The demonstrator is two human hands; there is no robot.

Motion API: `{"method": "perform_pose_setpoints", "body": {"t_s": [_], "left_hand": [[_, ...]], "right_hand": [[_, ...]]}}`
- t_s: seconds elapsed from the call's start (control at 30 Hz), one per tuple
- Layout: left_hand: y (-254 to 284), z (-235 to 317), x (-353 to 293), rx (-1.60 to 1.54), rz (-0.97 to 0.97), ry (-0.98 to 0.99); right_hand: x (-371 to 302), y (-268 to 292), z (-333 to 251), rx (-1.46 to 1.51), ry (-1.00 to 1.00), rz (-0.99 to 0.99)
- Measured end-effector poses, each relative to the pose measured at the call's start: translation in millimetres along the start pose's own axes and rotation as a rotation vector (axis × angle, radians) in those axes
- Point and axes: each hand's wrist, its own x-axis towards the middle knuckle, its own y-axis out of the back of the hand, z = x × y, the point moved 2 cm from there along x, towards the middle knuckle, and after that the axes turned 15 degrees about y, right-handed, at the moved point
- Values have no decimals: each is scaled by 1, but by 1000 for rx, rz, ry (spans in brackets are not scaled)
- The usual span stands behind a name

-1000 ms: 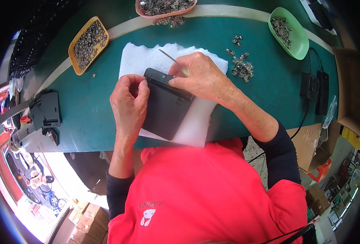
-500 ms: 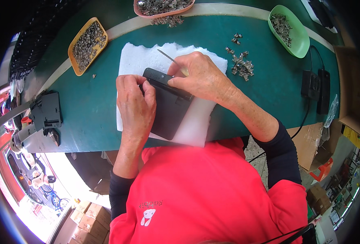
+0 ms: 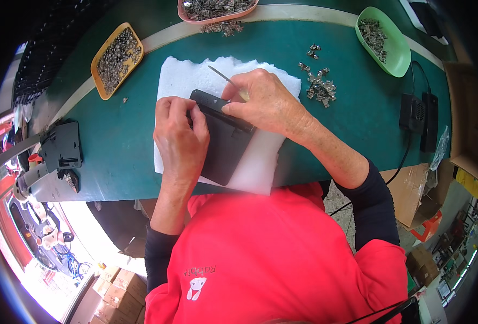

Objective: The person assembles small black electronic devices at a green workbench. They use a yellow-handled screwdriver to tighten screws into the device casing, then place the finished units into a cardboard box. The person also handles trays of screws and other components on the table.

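Note:
A dark grey plastic casing [image 3: 225, 148], with a raised black strip across its far end, lies tilted on a white foam sheet [image 3: 182, 75]. At the casing's left edge, near the far end, my left hand [image 3: 180, 132] is closed, thumb and forefinger pinched together. Whatever those fingertips hold is hidden. My right hand [image 3: 268, 102] grips a thin metal tool [image 3: 221, 74] whose narrow shaft points up and left; a yellowish part shows in the palm. The right thumb rests on the casing's far end.
Small metal parts fill a yellow tray [image 3: 94, 65], a pink tray [image 3: 195, 20] and a green tray [image 3: 398, 62]. Loose metal clips [image 3: 321, 89] lie right of the foam. Another dark plastic piece [image 3: 61, 146] sits at left, black power adapters [image 3: 413, 112] at right.
My left hand has shifted very slightly at the casing's edge, its fingers curling a little more. The right hand and the tool have hardly moved.

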Motion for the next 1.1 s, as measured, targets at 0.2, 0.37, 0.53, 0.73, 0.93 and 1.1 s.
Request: {"method": "perform_pose_setpoints", "body": {"t_s": [0.2, 0.37, 0.53, 0.73, 0.93, 1.1], "left_hand": [[-5, -17, -21, 263, 172, -427], [-3, -17, -26, 371, 160, -484], [0, -25, -17, 207, 135, -486], [0, -28, -18, 120, 128, -424], [-3, -31, -25, 48, 124, -357], [-7, -36, -25, -45, 125, -327]], "right_hand": [[0, -1, 0, -2, 8, 3], [2, -1, -1, -32, 20, -7], [5, -3, 3, -44, -2, -35], [7, 0, -5, 51, -103, -63], [10, -2, -8, -40, -80, -74], [6, 0, -8, 109, -169, -51]]}}
